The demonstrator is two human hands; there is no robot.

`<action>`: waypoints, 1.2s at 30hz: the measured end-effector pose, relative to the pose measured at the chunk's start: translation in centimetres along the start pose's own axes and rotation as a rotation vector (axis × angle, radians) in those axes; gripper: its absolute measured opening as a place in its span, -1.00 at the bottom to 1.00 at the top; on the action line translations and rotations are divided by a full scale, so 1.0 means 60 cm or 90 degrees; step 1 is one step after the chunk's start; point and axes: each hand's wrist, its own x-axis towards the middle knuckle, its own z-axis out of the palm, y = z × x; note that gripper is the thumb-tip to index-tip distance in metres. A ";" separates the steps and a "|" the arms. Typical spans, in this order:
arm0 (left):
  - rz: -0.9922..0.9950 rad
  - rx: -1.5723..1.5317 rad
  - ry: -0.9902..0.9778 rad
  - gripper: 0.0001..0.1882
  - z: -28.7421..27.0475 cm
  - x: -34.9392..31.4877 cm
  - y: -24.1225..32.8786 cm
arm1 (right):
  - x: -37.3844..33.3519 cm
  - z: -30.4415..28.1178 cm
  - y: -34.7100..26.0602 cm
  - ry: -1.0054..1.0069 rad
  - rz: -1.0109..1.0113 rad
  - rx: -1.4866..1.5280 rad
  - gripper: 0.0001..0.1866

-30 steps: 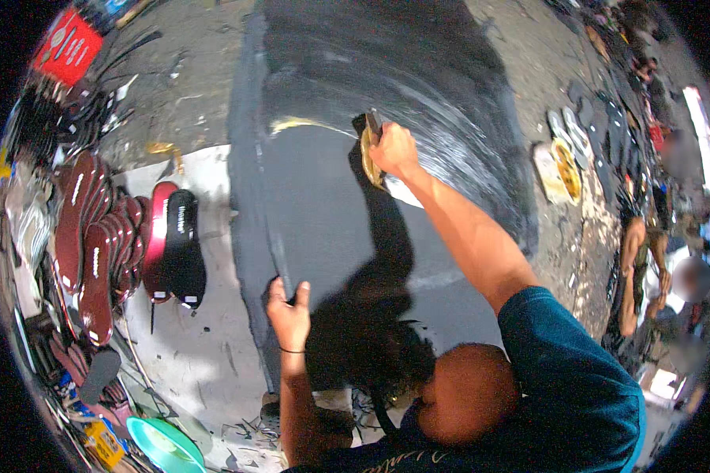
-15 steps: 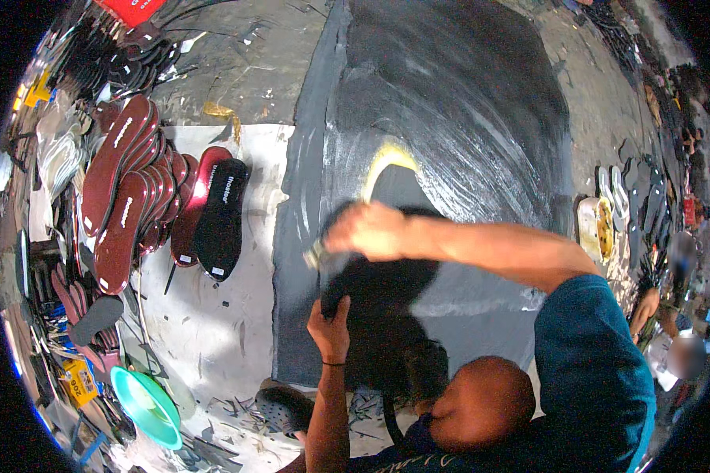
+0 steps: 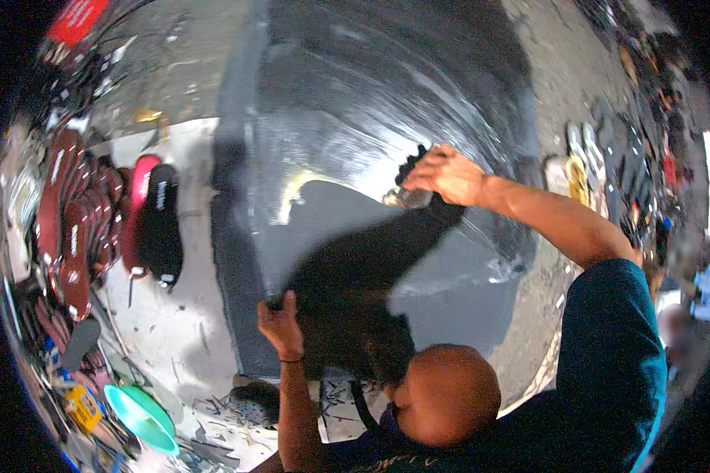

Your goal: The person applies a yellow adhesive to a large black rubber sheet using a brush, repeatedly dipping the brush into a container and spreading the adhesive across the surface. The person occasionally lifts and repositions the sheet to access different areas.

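Right hand (image 3: 447, 175) is bent over a spreader (image 3: 394, 197), fingers closed down on it; only a tan edge shows past the fingertips, the rest is under the hand. Left hand (image 3: 282, 325) has its thumb up and fingers curled at the left side of the dark sheet (image 3: 442, 323); can't tell whether it pinches the sheet or just presses. Change over the last half second: right hand was down by the left hand near the sheet's left side, now it's up and across, right of the sheet's middle, well apart from the left hand. Left hand is still on about the same part of the sheet; view has shifted a bit. The pale yellowish band (image 3: 296, 188) still curves at the edge of the streaks, and the spreader now sits near the right end of that curve. My read: the wet material is being worked in arcs; the far part is shiny and streaked, the near part mostly dull. Sheet lies flat under both hands, arm shadow across it. Left of it: white sheeting (image 3: 189, 315) carrying a black insole (image 3: 160, 225), maroon insoles (image 3: 75, 213) beyond, teal basin (image 3: 143, 418) lower down. Right: pale sandals (image 3: 584, 150).
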 end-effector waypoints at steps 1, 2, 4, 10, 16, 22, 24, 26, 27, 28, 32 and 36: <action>-0.009 -0.034 0.000 -0.61 0.004 -0.001 0.003 | -0.062 0.010 -0.012 -0.017 0.028 0.004 -0.47; -0.004 -0.083 -0.003 -0.60 0.002 -0.001 0.000 | -0.115 0.023 -0.027 -0.032 0.053 0.012 -0.44; 0.002 -0.181 -0.010 -0.57 0.005 -0.002 -0.004 | -0.219 0.047 -0.057 -0.049 0.104 0.007 -0.41; -0.047 -0.282 -0.051 -0.55 0.010 0.013 -0.022 | -0.445 0.117 -0.195 -0.077 0.478 0.197 -0.38; -0.042 -0.378 -0.060 -0.57 0.007 -0.003 -0.001 | -0.186 0.100 -0.222 0.206 0.853 0.277 -0.64; -0.078 -0.431 -0.148 -0.85 0.011 -0.026 -0.039 | 0.154 -0.021 -0.153 0.100 0.657 0.291 -0.67; -0.075 -0.449 -0.144 -0.79 0.009 -0.038 -0.007 | 0.241 -0.057 -0.140 0.107 0.557 0.205 -0.71; -0.067 -0.563 -0.128 -0.83 0.015 -0.043 -0.010 | 0.314 -0.098 -0.148 0.056 0.438 0.168 -0.71; -0.072 -0.575 -0.116 -0.84 0.014 -0.041 -0.014 | 0.339 -0.109 -0.173 0.062 0.325 0.147 -0.69; -0.082 -0.585 -0.111 -0.85 0.016 -0.043 -0.022 | 0.356 -0.104 -0.202 0.090 0.216 0.121 -0.67; -0.209 -0.566 -0.115 -0.84 0.029 -0.060 -0.009 | 0.330 -0.018 -0.307 0.146 -0.109 0.046 -0.73; -0.207 -0.778 0.037 -0.71 0.066 -0.123 -0.017 | 0.240 -0.003 -0.401 0.153 -0.363 0.258 -0.57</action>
